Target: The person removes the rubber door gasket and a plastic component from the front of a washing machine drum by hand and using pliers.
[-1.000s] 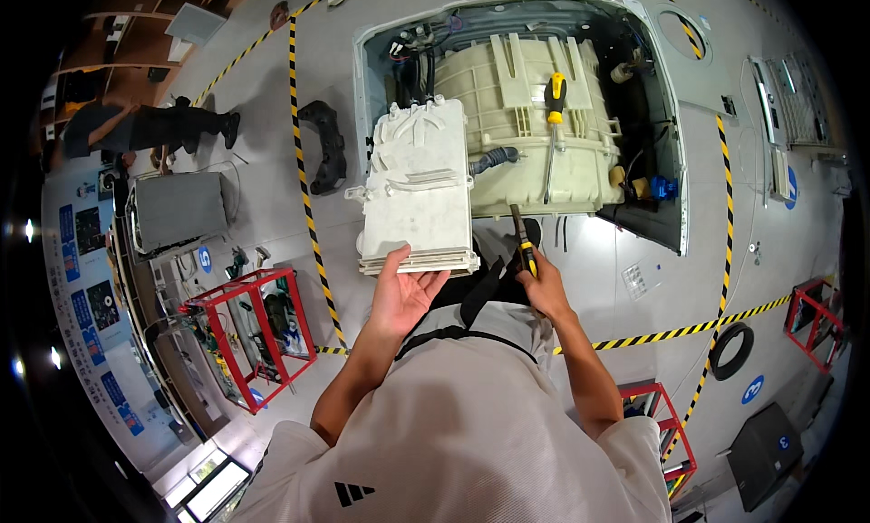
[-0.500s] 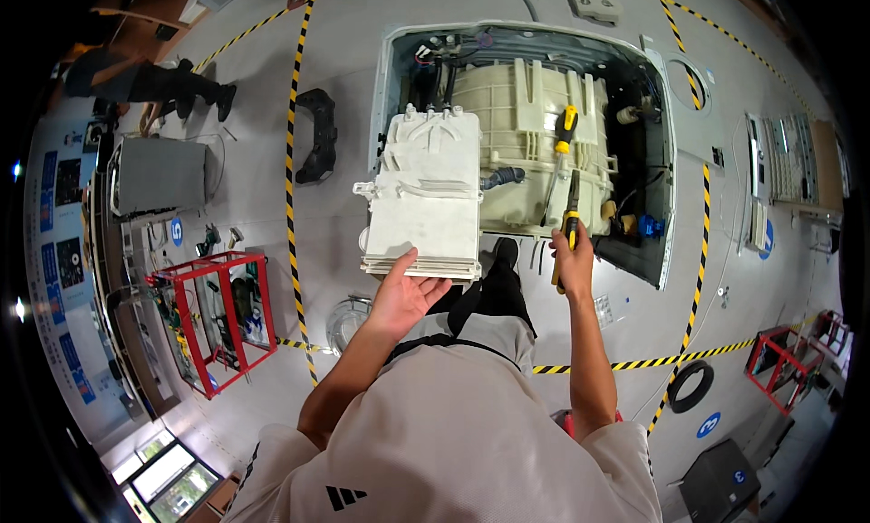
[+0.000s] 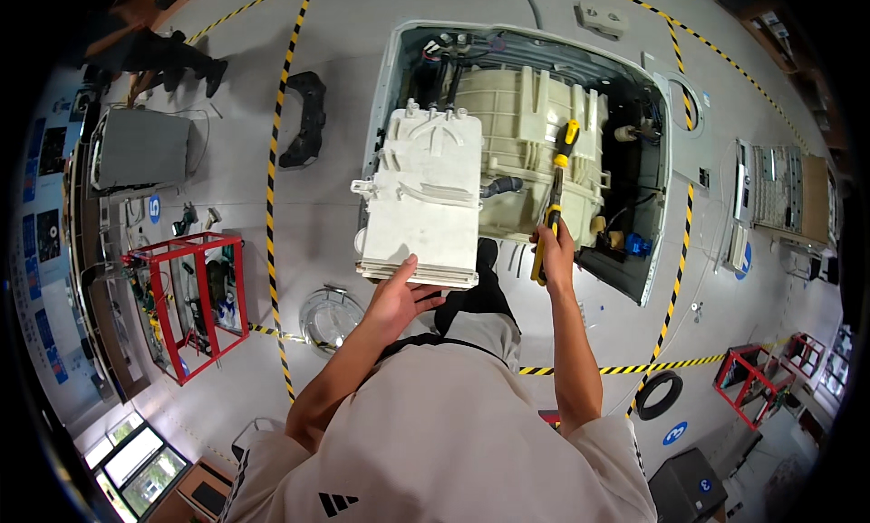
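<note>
My left hand (image 3: 395, 304) grips the near edge of a white plastic dispenser housing (image 3: 426, 219), thumb on top and some fingers underneath. Hoses run from the housing's far end into an opened washing machine cabinet (image 3: 660, 215), and a dark rubber hose (image 3: 502, 187) joins its right side to the cream tub (image 3: 517, 115). In my right hand (image 3: 556, 251) is a pair of pliers (image 3: 544, 256) with yellow and black handles, the jaws pointing away from me over the tub's near side. Just beyond the jaws lies a yellow and black screwdriver (image 3: 566, 142) on the tub; the pliers partly hide its shaft.
A black curved part (image 3: 304, 120) lies on the floor to the left, and a round clear-and-grey door (image 3: 331, 319) lies nearer. Red-framed stands (image 3: 195, 251) flank both sides. At right lies a black rubber ring (image 3: 659, 395). Another person's legs (image 3: 177, 59) show at far left.
The pliers have shifted left over the tub, and their jaws now overlap the screwdriver's shaft. My left hand keeps its grip on the housing. The whole view has turned slightly.
</note>
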Tool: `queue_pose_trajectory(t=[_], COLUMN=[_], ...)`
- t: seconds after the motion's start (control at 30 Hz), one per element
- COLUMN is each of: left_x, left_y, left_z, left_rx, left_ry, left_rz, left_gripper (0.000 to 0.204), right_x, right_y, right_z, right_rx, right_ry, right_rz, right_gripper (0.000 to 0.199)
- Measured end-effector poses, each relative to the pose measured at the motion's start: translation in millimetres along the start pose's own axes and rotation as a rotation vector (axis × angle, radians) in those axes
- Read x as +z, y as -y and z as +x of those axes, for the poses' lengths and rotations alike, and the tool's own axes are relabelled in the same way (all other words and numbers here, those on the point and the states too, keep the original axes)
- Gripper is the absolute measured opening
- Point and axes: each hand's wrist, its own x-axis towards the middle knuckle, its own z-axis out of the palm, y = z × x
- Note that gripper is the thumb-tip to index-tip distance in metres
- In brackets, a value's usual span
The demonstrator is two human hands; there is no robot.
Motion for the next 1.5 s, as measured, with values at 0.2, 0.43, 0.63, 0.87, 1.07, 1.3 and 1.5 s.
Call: queue_pose_trajectory(t=[0.2, 0.43, 0.63, 0.87, 1.07, 1.3, 1.5], left_x=[-2, -1, -6, -11, -10, -9, -6], left_y=[2, 1, 3, 4, 0, 1, 4], left_z=[-4, -9, -16, -17, -17, -19, -24], left_rx=[0.001, 0.044, 0.097, 0.126, 0.13, 0.152, 0.186], left_ry=[0.012, -0.01, -0.049, -0.02, -0.011, -0.037, -0.093], left_rz=[0.027, 0.006, 0.014, 0.007, 0.031, 0.048, 0.081], left_gripper=[0.048, 0.042, 0.038, 0.038, 0.04, 0.04, 0.037], right_x=[5, 29, 50, 39, 25, 0, -13], right_y=[38, 91, 95, 119, 115, 75, 69], right_z=[58, 126, 155, 157, 155, 158, 150], right_rx=[-0.115, -0.177, -0.105, -0.107, -0.207, -0.5, -0.129], right_ry=[-0.021, -0.083, -0.178, -0.058, -0.115, -0.437, -0.335], right_rz=[-0.047, -0.601, -0.89, -1.226, -1.184, -0.942, -0.931], right_gripper=[0.037, 0.062, 0.062, 0.069, 0.062, 0.036, 0.058])
